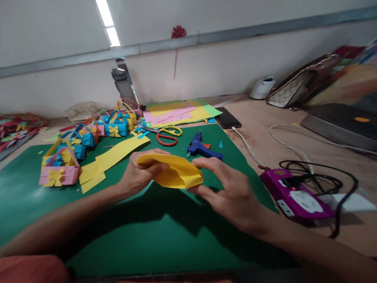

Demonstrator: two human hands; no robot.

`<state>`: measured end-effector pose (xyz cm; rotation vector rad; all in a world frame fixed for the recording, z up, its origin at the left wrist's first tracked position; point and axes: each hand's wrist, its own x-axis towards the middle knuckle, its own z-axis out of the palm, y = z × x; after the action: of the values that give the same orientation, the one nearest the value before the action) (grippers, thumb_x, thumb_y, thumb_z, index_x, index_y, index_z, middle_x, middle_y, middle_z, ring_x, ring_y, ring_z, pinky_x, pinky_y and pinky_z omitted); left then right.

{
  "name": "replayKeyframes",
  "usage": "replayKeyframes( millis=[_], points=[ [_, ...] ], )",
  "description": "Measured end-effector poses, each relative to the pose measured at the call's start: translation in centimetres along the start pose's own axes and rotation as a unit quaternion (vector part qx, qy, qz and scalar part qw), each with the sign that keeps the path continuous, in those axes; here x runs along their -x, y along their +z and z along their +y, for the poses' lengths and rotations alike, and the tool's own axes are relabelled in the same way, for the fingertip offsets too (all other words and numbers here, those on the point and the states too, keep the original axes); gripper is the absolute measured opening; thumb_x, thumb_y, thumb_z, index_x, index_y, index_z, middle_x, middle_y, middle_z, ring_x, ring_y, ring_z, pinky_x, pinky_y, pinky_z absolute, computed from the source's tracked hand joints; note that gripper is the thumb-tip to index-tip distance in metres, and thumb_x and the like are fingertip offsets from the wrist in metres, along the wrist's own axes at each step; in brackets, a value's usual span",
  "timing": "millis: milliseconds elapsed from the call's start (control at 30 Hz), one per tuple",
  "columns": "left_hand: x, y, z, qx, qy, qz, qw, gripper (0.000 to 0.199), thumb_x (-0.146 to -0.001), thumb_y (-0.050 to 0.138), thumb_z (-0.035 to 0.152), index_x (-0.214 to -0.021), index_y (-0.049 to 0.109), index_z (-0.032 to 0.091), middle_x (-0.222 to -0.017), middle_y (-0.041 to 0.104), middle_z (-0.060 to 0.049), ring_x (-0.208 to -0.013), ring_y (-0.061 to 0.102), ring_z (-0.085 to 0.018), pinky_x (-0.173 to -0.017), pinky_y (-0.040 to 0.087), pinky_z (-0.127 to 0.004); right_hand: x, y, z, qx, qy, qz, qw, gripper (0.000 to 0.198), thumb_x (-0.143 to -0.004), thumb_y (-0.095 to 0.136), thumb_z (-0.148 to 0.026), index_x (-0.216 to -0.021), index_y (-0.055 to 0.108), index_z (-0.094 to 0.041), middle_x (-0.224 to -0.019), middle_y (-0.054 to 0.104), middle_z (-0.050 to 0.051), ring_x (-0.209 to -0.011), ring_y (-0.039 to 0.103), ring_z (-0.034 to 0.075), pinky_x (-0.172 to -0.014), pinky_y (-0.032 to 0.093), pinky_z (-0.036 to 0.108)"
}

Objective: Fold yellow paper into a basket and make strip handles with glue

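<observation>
A folded yellow paper pouch [176,171] is held up above the green cutting mat [176,243], its opening turned toward me. My left hand [144,173] grips its left end, the thumb inside the opening and the fingers behind. At the right end, my right hand [226,188] pinches the folded edge between thumb and fingers. Just behind the pouch lie a blue glue gun [202,146] and scissors [167,135] with one red and one yellow handle. Yellow paper strips [114,157] rest on the mat to the left of my hands.
Several small paper baskets with bows [60,173] stand at the left. Stacked coloured sheets [176,112], a grey bottle [122,84] and a phone [225,118] are at the back. A purple power strip [297,196] with black and white cables lies at the right.
</observation>
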<state>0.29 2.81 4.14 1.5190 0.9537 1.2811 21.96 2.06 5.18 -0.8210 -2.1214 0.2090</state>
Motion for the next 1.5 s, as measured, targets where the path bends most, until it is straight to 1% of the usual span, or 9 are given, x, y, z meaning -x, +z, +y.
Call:
replayKeyframes(
  millis=[100, 233, 533, 867, 1033, 1167, 1300, 1400, 1500],
  points=[
    [0.1, 0.3, 0.1, -0.013, 0.044, -0.017, 0.999, 0.006, -0.074, 0.067, 0.023, -0.075, 0.067, 0.017, -0.085, 0.068, -0.003, -0.078, 0.062, -0.014, -0.067, 0.052, -0.024, 0.6, 0.5, 0.2, 0.020, -0.069, 0.054, 0.996, 0.030, -0.078, 0.062, -0.015, -0.104, 0.051, -0.021, -0.103, 0.066, 0.009, -0.098, 0.063, 0.020, -0.083, 0.052, 0.036],
    [0.4, 0.7, 0.4, -0.051, 0.068, -0.012, 0.996, 0.006, -0.075, 0.065, 0.023, -0.076, 0.066, 0.017, -0.083, 0.069, -0.005, -0.078, 0.063, -0.017, -0.072, 0.052, -0.029, 0.7, 0.6, 0.2, 0.029, -0.086, 0.037, 0.995, 0.022, -0.078, 0.055, -0.010, -0.097, 0.054, -0.022, -0.113, 0.062, 0.012, -0.109, 0.059, 0.022, -0.085, 0.053, 0.038],
    [1.1, 1.2, 0.9, -0.153, 0.028, 0.030, 0.987, 0.009, -0.069, 0.067, 0.022, -0.065, 0.063, 0.015, -0.059, 0.061, 0.002, -0.052, 0.052, -0.008, -0.048, 0.043, -0.017, 0.3, 0.8, 0.6, 0.014, -0.103, 0.048, 0.993, 0.016, -0.079, 0.058, -0.013, -0.093, 0.060, -0.020, -0.098, 0.068, 0.009, -0.091, 0.065, 0.018, -0.077, 0.055, 0.033],
    [1.0, 0.6, 1.0, -0.177, 0.025, 0.033, 0.983, 0.020, -0.071, 0.066, 0.031, -0.062, 0.062, 0.013, -0.058, 0.056, 0.001, -0.052, 0.049, -0.009, -0.047, 0.043, -0.018, -0.4, -0.1, 0.7, -0.040, -0.057, 0.033, 0.997, 0.008, -0.077, 0.064, -0.021, -0.086, 0.063, -0.022, -0.082, 0.070, 0.003, -0.075, 0.066, 0.016, -0.071, 0.055, 0.031],
    [0.8, 0.4, 1.4, -0.206, 0.075, 0.052, 0.974, 0.017, -0.073, 0.065, 0.028, -0.063, 0.062, 0.014, -0.057, 0.056, 0.002, -0.050, 0.049, -0.008, -0.044, 0.041, -0.015, -0.5, -0.2, 1.1, -0.084, -0.039, 0.024, 0.995, 0.016, -0.081, 0.061, -0.037, -0.085, 0.063, -0.022, -0.080, 0.070, 0.003, -0.079, 0.067, 0.017, -0.075, 0.053, 0.030],
    [0.9, 0.6, 1.7, -0.262, 0.127, 0.050, 0.956, 0.013, -0.076, 0.062, 0.023, -0.065, 0.063, 0.015, -0.057, 0.059, 0.002, -0.049, 0.051, -0.007, -0.046, 0.042, -0.015, -0.4, -0.3, 1.3, -0.128, 0.048, -0.018, 0.990, 0.026, -0.088, 0.047, -0.042, -0.084, 0.062, -0.021, -0.079, 0.069, 0.003, -0.075, 0.067, 0.014, -0.069, 0.052, 0.026],
    [0.9, 0.8, 1.8, -0.333, 0.171, 0.015, 0.927, 0.013, -0.079, 0.055, 0.019, -0.072, 0.064, 0.015, -0.063, 0.067, -0.001, -0.057, 0.059, -0.010, -0.056, 0.047, -0.019, -0.6, -0.2, 0.7, -0.166, 0.147, -0.023, 0.975, 0.044, -0.075, 0.064, -0.047, -0.110, 0.053, -0.021, -0.089, 0.069, 0.004, -0.089, 0.065, 0.019, -0.080, 0.051, 0.033],
    [1.0, 1.1, 1.9, -0.409, 0.220, -0.015, 0.885, 0.016, -0.080, 0.049, 0.015, -0.071, 0.063, 0.016, -0.067, 0.070, -0.001, -0.057, 0.060, -0.010, -0.073, 0.048, -0.026, -0.9, 0.2, 0.1, -0.164, 0.195, -0.045, 0.966, 0.072, -0.066, 0.073, -0.035, -0.129, 0.040, -0.020, -0.102, 0.066, 0.007, -0.100, 0.062, 0.022, -0.083, 0.051, 0.037],
    [1.2, 1.4, 1.7, -0.460, 0.281, -0.015, 0.842, 0.012, -0.081, 0.050, 0.018, -0.076, 0.061, 0.016, -0.077, 0.072, -0.003, -0.066, 0.065, -0.014, -0.080, 0.045, -0.032, -1.0, 0.7, -0.2, -0.123, 0.198, -0.058, 0.971, 0.072, -0.067, 0.070, -0.023, -0.132, 0.037, -0.019, -0.103, 0.066, 0.007, -0.099, 0.061, 0.022, -0.081, 0.051, 0.037]
  ],
)
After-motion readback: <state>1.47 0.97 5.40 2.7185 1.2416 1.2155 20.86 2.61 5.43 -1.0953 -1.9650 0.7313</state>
